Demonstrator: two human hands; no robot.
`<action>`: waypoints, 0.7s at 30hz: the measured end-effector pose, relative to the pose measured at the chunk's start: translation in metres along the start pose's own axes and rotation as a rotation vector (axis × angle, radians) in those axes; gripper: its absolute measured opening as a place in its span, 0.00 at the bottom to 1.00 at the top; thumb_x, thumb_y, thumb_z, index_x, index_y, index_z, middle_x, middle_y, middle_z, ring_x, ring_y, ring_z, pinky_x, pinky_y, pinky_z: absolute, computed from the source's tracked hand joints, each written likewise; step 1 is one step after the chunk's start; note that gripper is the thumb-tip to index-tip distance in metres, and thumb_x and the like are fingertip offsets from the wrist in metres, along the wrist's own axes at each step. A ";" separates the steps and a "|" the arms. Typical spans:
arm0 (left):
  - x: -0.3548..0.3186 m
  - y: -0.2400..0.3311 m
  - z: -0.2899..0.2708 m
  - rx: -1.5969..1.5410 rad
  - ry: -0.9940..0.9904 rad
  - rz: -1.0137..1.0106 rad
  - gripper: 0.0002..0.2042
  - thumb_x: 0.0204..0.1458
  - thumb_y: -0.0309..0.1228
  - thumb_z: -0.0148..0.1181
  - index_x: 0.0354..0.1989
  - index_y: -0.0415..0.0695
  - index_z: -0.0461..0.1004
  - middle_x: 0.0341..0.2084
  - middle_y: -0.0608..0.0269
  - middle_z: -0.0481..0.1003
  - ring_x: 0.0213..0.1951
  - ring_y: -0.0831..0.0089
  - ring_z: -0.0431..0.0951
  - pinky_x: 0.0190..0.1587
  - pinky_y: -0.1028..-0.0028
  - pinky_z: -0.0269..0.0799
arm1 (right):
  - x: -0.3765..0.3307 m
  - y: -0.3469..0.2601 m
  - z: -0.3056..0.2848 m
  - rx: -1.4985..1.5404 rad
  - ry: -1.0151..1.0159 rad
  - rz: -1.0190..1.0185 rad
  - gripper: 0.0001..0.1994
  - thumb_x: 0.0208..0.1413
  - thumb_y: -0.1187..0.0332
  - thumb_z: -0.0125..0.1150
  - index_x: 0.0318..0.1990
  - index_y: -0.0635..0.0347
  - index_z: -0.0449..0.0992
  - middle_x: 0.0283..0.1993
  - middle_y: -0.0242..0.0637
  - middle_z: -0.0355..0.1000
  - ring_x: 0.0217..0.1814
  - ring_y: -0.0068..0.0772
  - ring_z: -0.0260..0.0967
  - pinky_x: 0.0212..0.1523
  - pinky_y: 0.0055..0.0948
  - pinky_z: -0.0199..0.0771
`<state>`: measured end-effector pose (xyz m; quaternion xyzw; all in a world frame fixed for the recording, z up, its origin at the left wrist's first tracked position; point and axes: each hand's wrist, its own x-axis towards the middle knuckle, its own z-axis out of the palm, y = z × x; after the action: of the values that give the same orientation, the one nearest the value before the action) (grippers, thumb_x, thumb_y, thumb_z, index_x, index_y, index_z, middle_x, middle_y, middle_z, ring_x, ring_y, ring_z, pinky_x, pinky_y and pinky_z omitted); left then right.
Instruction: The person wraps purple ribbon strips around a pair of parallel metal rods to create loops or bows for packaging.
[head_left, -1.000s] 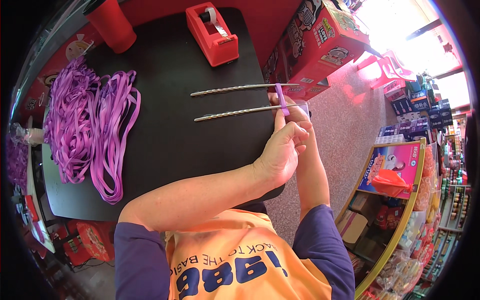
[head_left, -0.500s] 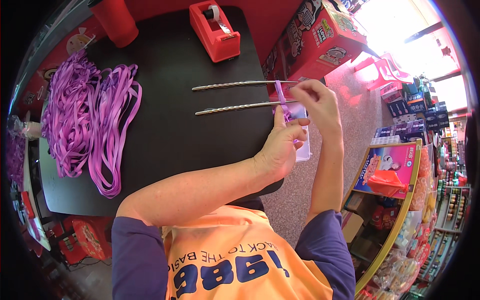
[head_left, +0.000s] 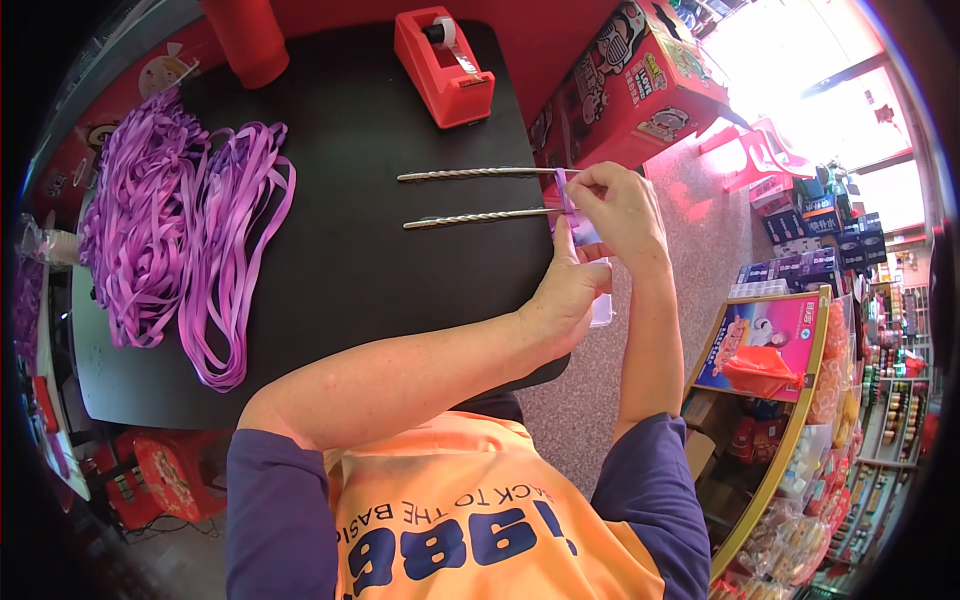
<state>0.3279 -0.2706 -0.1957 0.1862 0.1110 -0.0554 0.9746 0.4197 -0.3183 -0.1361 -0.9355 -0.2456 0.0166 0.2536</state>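
Two thin, twisted metal rods, an upper one (head_left: 470, 174) and a lower one (head_left: 465, 218), stick out side by side over the dark table's right part. A narrow purple ribbon (head_left: 563, 188) runs round both near their right ends. My right hand (head_left: 622, 212) is closed, thumb and forefinger pinching the ribbon just below the upper rod. Below the lower rod, my left hand (head_left: 562, 295) has its forefinger pointing up against the ribbon, its other fingers curled; the grip is partly hidden. Behind my hands, a whitish translucent container (head_left: 602, 308) shows only in part.
A heap of purple ribbon (head_left: 140, 230) and a looped hank (head_left: 225, 340) lie on the left of the black table (head_left: 350, 250). At its far side stand a red tape dispenser (head_left: 450, 85) and a red cylinder (head_left: 247, 40). A red carton (head_left: 630, 100) and a gold-framed display cabinet (head_left: 790, 430) flank the right.
My right hand has moved left to the rods and now pinches the ribbon beside the upper one. My left hand stays by the lower rod. The whole view has shifted slightly.
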 end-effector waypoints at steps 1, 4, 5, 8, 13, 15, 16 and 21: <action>0.000 0.000 0.000 0.019 -0.001 0.010 0.51 0.39 0.13 0.48 0.69 0.53 0.22 0.49 0.55 0.62 0.38 0.74 0.65 0.38 0.76 0.64 | 0.000 0.006 0.002 0.015 0.022 0.022 0.11 0.46 0.63 0.59 0.31 0.61 0.80 0.30 0.44 0.75 0.34 0.46 0.74 0.39 0.39 0.72; -0.001 -0.002 0.002 0.042 -0.002 0.012 0.51 0.40 0.13 0.48 0.69 0.52 0.22 0.47 0.55 0.62 0.37 0.74 0.65 0.37 0.76 0.65 | -0.005 0.010 0.005 -0.006 0.045 0.073 0.12 0.47 0.60 0.60 0.32 0.60 0.81 0.30 0.44 0.75 0.34 0.45 0.74 0.39 0.39 0.72; -0.001 -0.002 0.001 0.048 0.000 0.009 0.50 0.40 0.13 0.48 0.69 0.52 0.23 0.47 0.56 0.63 0.37 0.74 0.65 0.36 0.76 0.65 | -0.006 0.010 0.006 -0.038 0.045 0.097 0.13 0.48 0.59 0.61 0.32 0.60 0.81 0.30 0.44 0.75 0.35 0.45 0.74 0.39 0.39 0.71; 0.001 -0.001 0.001 0.013 0.019 -0.013 0.44 0.41 0.10 0.45 0.67 0.62 0.41 0.43 0.62 0.64 0.39 0.75 0.65 0.37 0.77 0.62 | -0.007 0.013 0.004 -0.114 0.053 0.023 0.13 0.50 0.58 0.60 0.33 0.59 0.81 0.33 0.43 0.76 0.40 0.43 0.73 0.43 0.38 0.70; -0.002 0.001 0.002 0.066 -0.003 0.015 0.48 0.40 0.14 0.48 0.69 0.53 0.27 0.45 0.58 0.64 0.35 0.76 0.64 0.38 0.77 0.63 | -0.009 0.028 0.005 -0.032 0.129 -0.053 0.14 0.52 0.58 0.58 0.33 0.59 0.81 0.39 0.41 0.75 0.46 0.42 0.70 0.48 0.37 0.67; -0.003 0.000 0.004 0.058 0.010 0.000 0.48 0.40 0.14 0.48 0.69 0.54 0.29 0.45 0.58 0.64 0.35 0.76 0.63 0.38 0.77 0.62 | -0.011 0.027 0.005 0.064 0.102 -0.012 0.14 0.53 0.58 0.57 0.33 0.59 0.81 0.41 0.41 0.75 0.47 0.42 0.69 0.49 0.37 0.66; -0.003 0.000 0.004 0.042 0.031 -0.008 0.47 0.40 0.12 0.46 0.69 0.57 0.32 0.43 0.60 0.64 0.37 0.75 0.64 0.37 0.77 0.62 | -0.010 0.025 0.009 0.026 0.060 -0.052 0.14 0.53 0.58 0.57 0.33 0.60 0.81 0.40 0.41 0.75 0.47 0.42 0.69 0.49 0.37 0.66; -0.002 0.001 0.007 0.056 0.011 -0.012 0.47 0.40 0.10 0.44 0.69 0.58 0.35 0.41 0.62 0.64 0.39 0.74 0.66 0.36 0.77 0.62 | 0.006 0.030 0.017 0.182 -0.245 0.128 0.17 0.57 0.58 0.52 0.34 0.66 0.78 0.36 0.47 0.75 0.40 0.51 0.72 0.43 0.40 0.68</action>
<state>0.3269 -0.2721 -0.1889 0.2132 0.1160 -0.0632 0.9680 0.4360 -0.3298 -0.1646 -0.9133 -0.2122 0.1689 0.3038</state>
